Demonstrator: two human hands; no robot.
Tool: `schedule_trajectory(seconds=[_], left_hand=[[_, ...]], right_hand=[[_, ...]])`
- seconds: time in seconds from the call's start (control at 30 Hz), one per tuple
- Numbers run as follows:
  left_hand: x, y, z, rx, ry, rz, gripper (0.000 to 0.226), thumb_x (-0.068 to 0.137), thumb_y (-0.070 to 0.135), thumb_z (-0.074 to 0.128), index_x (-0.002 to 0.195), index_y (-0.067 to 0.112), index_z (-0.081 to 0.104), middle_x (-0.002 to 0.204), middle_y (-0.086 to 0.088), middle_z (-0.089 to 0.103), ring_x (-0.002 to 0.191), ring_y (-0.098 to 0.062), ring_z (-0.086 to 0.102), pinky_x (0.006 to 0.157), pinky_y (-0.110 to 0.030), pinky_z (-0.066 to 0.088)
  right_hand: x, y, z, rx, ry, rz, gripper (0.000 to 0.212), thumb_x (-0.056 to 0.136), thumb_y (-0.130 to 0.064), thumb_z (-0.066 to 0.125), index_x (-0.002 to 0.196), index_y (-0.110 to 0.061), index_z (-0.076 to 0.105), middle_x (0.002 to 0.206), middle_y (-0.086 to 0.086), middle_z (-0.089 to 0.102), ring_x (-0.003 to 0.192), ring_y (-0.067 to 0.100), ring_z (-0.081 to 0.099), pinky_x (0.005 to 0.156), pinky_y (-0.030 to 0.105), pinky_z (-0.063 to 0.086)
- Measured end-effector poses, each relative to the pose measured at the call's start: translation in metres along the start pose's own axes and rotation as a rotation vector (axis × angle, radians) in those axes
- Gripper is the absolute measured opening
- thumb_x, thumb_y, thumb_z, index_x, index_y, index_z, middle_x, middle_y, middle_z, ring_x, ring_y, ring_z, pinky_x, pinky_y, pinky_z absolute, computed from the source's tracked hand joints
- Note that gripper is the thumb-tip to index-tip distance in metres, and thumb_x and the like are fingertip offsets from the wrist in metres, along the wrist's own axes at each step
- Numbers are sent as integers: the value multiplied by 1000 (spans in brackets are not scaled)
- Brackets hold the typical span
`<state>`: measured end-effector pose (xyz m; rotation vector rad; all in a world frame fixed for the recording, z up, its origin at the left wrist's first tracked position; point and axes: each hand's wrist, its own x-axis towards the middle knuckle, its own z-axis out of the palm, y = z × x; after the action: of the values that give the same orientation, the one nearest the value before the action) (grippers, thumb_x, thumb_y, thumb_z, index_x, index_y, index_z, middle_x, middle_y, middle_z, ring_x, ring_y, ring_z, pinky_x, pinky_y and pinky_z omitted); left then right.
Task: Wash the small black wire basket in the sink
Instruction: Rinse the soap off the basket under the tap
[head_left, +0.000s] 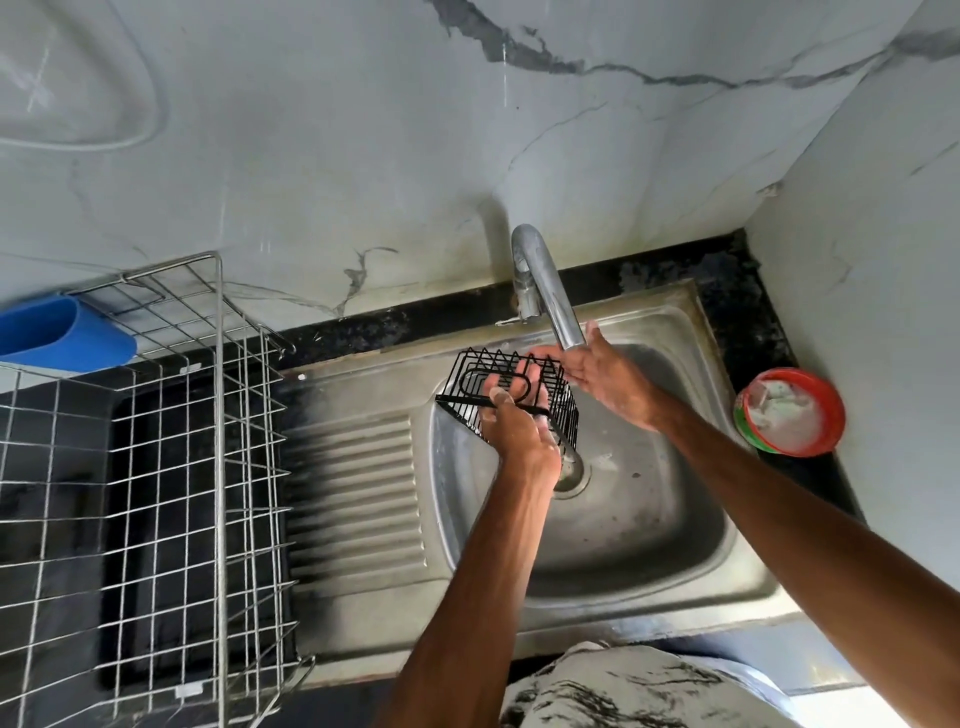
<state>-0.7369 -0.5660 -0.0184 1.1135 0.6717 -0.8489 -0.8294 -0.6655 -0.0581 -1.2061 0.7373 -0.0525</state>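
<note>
Head camera, looking down at a steel sink (670, 525) set in a dark counter against a marble-patterned wall (311, 156).

The small black wire basket (565, 413) is held in the air over the basin, just left of the tap's (545, 291) spout and above the drain (570, 475). The left hand (514, 421) grips it from below. The thumb is hooked over the near rim bar and the fingers reach inside the cage.

The right hand (605, 382) lies open, palm up, directly under the spout. Its fingers are relaxed and point toward the basket's far corner. Whether they touch the wire is unclear. No stream of water can be made out.

A silver drying rack (221, 467) stands on the left counter with a blue container (62, 332) behind it. A red tub (789, 410) holding something white sits right of the sink.

The step appears to be rinsing. To do it well, shift the basket right so it sits squarely under the spout. Turn it slowly so each wire side faces the flow. Let the free fingers rub along the bars and corners. Keep the grip firm, as wet thin wire likely slips.
</note>
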Motion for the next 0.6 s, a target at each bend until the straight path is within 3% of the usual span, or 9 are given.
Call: schedule_trajectory(seconds=[0.07,0.2,0.3,0.37,0.47,0.53,0.6], left_hand=[[-2,-2,-2,4,14,-9,27,114,21,42,136,20,57,97,-4,77,79,-14,77,66,-25,59],[0,-1,-6,-30,-6,-24,27,115,21,38,135,21,55,112,-10,78,95,-18,78,79,-28,59],[2,0,-8,-47,-32,5,31,115,22,34,140,19,53,116,-11,77,103,-22,76,86,-31,59],[2,1,-7,-35,-34,23,31,115,22,35,140,19,54,111,-6,77,104,-21,76,90,-33,59],[1,6,-7,-17,-11,26,30,115,22,37,138,20,56,106,-3,76,99,-17,77,95,-34,58],[2,7,-8,-27,-17,23,30,115,22,37,138,20,56,108,-5,77,97,-17,77,90,-32,60],[3,5,-11,-34,-37,27,29,115,22,37,138,21,56,116,-8,77,106,-21,76,87,-31,60]], right_hand=[[-4,9,2,4,64,-3,88,99,-62,-8,149,-16,49,161,5,36,152,18,27,127,41,9],[-13,19,7,-15,211,67,71,107,-46,-4,150,-14,42,159,10,38,151,23,29,119,29,14],[-14,14,21,-34,208,-13,79,101,-65,8,152,-13,39,161,9,36,151,20,29,115,20,23],[-10,8,27,-59,191,-95,83,93,-80,17,148,-24,46,160,6,38,150,16,31,120,28,24],[-6,4,30,-122,196,-165,72,95,-74,22,144,-32,54,157,0,44,150,14,32,126,45,17],[-8,4,32,-135,209,-166,69,100,-67,18,147,-29,52,156,-2,45,150,13,32,125,41,17],[-8,10,28,-102,230,-97,61,107,-52,8,146,-27,49,155,-5,44,149,13,33,121,26,23]])
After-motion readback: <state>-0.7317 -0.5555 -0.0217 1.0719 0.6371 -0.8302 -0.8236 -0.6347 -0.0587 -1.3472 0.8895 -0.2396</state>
